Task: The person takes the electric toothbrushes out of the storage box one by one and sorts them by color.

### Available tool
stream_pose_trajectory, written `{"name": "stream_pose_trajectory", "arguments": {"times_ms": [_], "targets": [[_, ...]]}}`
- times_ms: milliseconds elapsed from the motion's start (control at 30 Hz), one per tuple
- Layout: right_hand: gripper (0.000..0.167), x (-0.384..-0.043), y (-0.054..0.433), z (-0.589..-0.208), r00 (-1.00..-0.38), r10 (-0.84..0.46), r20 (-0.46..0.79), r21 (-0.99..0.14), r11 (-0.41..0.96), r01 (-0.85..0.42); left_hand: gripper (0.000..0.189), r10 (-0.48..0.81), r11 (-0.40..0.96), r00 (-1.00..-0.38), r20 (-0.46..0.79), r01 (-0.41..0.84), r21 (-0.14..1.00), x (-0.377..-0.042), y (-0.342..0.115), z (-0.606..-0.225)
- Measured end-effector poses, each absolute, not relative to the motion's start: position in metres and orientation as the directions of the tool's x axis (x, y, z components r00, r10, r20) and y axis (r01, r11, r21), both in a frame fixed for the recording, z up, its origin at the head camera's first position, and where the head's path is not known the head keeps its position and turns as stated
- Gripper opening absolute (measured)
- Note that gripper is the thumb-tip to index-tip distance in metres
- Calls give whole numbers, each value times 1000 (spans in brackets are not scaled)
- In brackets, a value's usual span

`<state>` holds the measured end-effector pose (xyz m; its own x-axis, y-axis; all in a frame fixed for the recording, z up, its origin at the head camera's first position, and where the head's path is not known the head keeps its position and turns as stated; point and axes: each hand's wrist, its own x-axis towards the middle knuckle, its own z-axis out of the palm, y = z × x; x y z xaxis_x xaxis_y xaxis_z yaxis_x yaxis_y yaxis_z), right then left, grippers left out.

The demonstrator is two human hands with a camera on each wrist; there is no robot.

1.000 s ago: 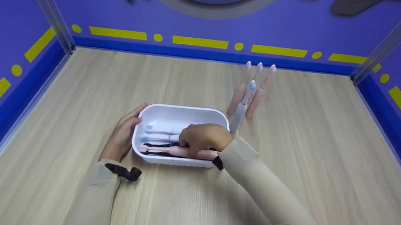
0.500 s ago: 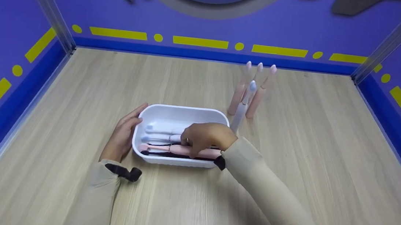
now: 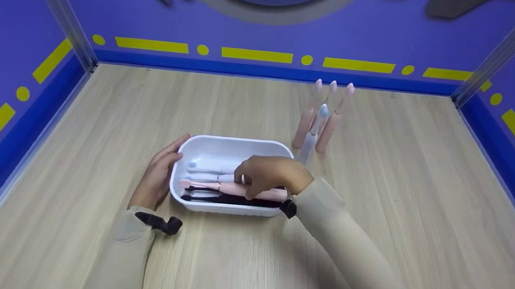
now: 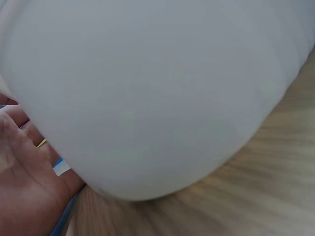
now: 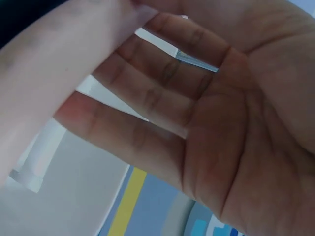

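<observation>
Between right fingers (image 5: 123,135), pink toothbrush (image 3: 232,189)

right hand (image 3: 273,175) — fingers (image 5: 118,130) curled

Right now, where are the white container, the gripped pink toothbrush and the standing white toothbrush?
White container (image 3: 232,210): head view, on its near wall.
Pink toothbrush (image 3: 230,188): head view, on its handle.
Standing white toothbrush (image 3: 309,143): head view, on its handle.

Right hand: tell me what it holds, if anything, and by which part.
The right hand grips a pink toothbrush by its handle.
</observation>
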<state>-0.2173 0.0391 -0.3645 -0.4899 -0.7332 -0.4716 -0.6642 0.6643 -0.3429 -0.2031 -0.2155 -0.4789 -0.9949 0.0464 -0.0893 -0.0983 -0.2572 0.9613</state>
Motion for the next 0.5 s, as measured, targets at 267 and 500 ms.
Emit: {"name": "stream_pose_trajectory", "arguments": {"times_ms": [267, 500], "targets": [[28, -215, 46, -360, -479, -786, -391, -381, 611, -693, 52, 48, -275, -995, -91, -101, 956, -203, -215, -479], [25, -215, 54, -355, -453, -848, -277, -382, 529, -758, 52, 55, -291, -994, -91, -103, 951, -203, -214, -478]]}}
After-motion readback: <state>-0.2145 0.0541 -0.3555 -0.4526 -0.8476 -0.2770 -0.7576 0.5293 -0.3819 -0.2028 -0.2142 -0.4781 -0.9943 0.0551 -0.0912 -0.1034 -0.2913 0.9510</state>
